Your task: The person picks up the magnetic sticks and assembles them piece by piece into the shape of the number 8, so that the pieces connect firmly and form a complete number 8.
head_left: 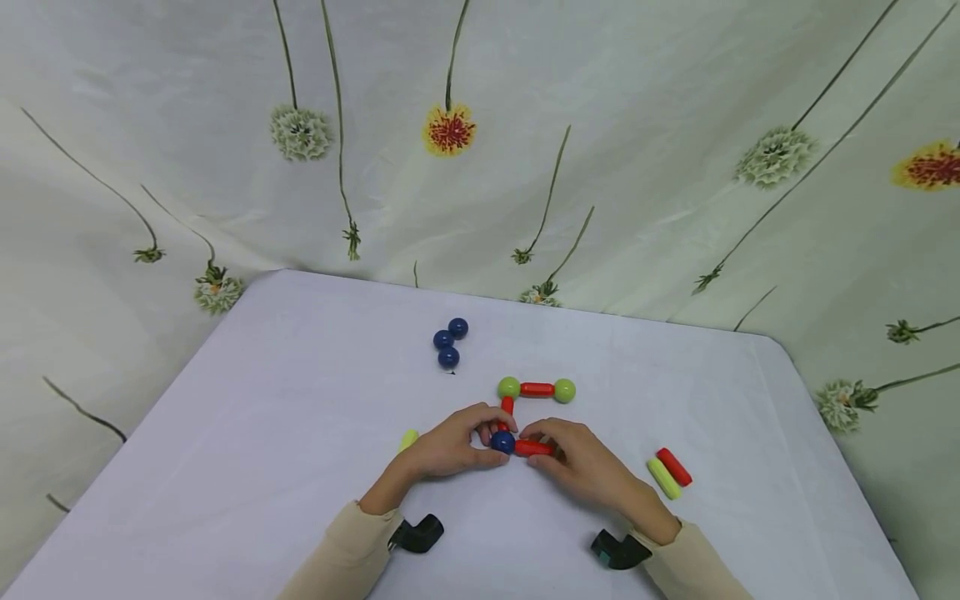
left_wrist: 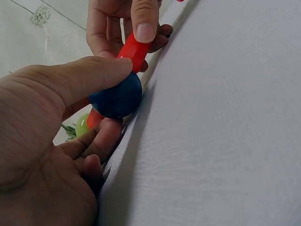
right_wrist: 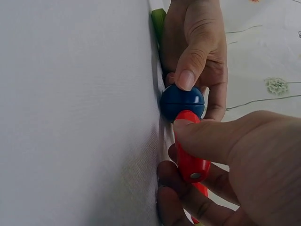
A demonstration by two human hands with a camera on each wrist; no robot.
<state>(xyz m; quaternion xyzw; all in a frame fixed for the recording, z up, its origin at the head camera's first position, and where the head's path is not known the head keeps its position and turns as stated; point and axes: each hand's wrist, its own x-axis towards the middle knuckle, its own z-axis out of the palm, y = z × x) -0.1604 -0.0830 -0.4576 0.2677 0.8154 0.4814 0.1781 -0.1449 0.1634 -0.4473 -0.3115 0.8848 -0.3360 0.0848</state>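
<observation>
A dark blue ball (head_left: 503, 442) sits close over the table, pinched between the thumb and fingers of my left hand (head_left: 452, 443). My right hand (head_left: 588, 461) grips a red rod (right_wrist: 190, 155) whose far end meets the ball; a small metal disc shows on its near end in the right wrist view. A second red rod (head_left: 507, 405) runs back from the ball, partly behind the left fingers, to a green ball (head_left: 509, 387). From there another red rod (head_left: 537, 389) leads right to a second green ball (head_left: 565, 390).
Three loose blue balls (head_left: 448, 357) lie farther back on the white-covered table (head_left: 300, 375). Right of my right hand, a loose red rod (head_left: 674, 467) lies beside a yellow-green rod (head_left: 663, 478). Another yellow-green rod (head_left: 408, 439) shows partly behind my left hand.
</observation>
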